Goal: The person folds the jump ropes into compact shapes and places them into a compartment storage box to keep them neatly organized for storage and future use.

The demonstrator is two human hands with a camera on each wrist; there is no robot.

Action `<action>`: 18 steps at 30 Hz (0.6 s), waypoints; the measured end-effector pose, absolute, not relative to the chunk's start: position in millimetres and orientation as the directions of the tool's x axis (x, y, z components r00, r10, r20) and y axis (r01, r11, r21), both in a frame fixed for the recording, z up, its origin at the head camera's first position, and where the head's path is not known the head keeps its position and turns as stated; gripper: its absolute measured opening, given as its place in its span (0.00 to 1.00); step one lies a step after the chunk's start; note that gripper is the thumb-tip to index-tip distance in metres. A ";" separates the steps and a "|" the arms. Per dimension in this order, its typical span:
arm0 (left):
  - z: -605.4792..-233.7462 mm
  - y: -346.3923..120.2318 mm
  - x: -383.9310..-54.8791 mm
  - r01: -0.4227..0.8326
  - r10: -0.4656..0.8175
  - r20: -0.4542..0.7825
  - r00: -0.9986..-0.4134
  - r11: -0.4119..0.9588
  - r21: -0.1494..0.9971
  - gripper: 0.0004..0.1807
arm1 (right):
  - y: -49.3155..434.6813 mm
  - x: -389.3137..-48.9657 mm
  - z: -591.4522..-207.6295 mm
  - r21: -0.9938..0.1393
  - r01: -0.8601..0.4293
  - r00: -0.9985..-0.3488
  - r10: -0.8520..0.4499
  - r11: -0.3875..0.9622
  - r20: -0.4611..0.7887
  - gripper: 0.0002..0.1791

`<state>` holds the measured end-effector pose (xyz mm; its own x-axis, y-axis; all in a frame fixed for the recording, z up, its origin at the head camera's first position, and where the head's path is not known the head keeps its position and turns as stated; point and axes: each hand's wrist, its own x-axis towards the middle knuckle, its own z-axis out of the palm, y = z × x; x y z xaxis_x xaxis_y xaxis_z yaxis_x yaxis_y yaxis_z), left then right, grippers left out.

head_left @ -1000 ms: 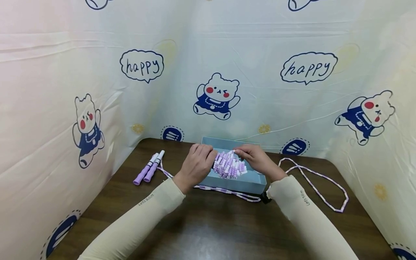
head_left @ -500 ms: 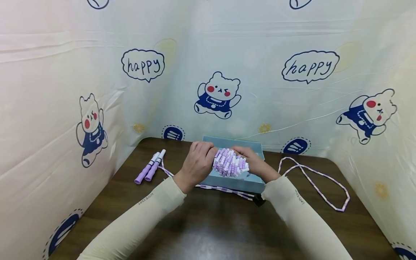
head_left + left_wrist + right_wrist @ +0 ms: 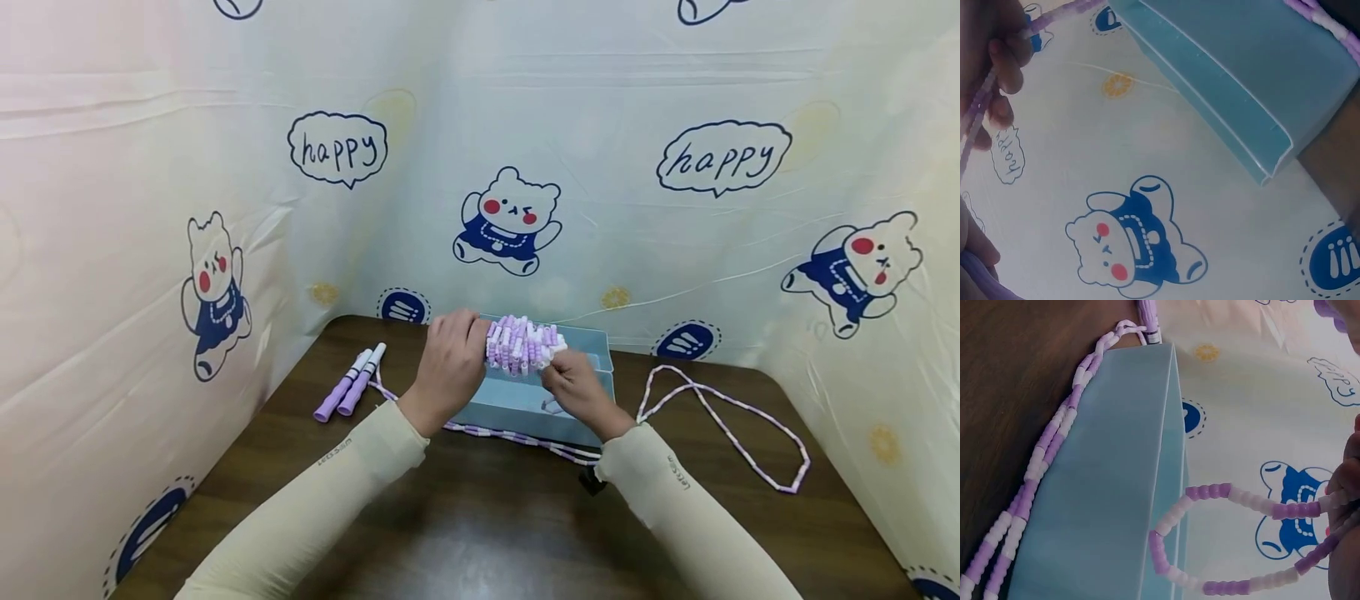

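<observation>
A folded bundle of a purple-and-white beaded skipping rope (image 3: 521,343) is held up over a light blue box (image 3: 517,421) in the head view. My left hand (image 3: 452,358) grips its left end, and the right wrist view catches a ridged purple piece (image 3: 1329,309) by that hand. At the bundle's right end, my right hand (image 3: 577,383) has its fingers curled round the strand. From the right hand hangs a beaded loop (image 3: 1159,553), overlapping the box edge in the right wrist view. In the left wrist view, curled fingers (image 3: 1007,69) hold a strand.
Two purple-and-white handles (image 3: 348,387) lie on the wooden table (image 3: 480,525) at left. Their beaded rope (image 3: 502,432) runs along the box's front wall. A loose beaded loop (image 3: 696,386) lies at right. Printed cloth (image 3: 600,217) surrounds the table's back and sides.
The bundle and left hand have risen and moved slightly away. My right hand has gone from pinching the bundle's top, to behind it, to in front of its right end.
</observation>
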<state>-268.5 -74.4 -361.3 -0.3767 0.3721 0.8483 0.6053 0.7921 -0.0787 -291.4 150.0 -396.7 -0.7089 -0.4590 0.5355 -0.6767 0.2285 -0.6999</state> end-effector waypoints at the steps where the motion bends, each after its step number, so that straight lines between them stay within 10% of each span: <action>1: -361.0 -74.1 -268.7 0.601 0.371 0.844 -0.386 0.796 -0.075 0.09 | 148.9 -290.6 -396.1 -0.687 -0.679 -0.712 -0.458 0.259 0.532 0.12; 18: -340.5 -76.9 -273.7 0.508 0.337 0.851 -0.402 0.856 -0.099 0.04 | 143.0 -273.1 -360.7 -0.607 -0.602 -0.778 -0.554 0.519 0.297 0.20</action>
<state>-273.7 -76.9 -340.5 -0.4023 0.3373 0.8511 0.5081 0.8556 -0.0990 -273.1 143.0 -360.7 -0.7776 -0.5544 0.2966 -0.6016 0.5191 -0.6071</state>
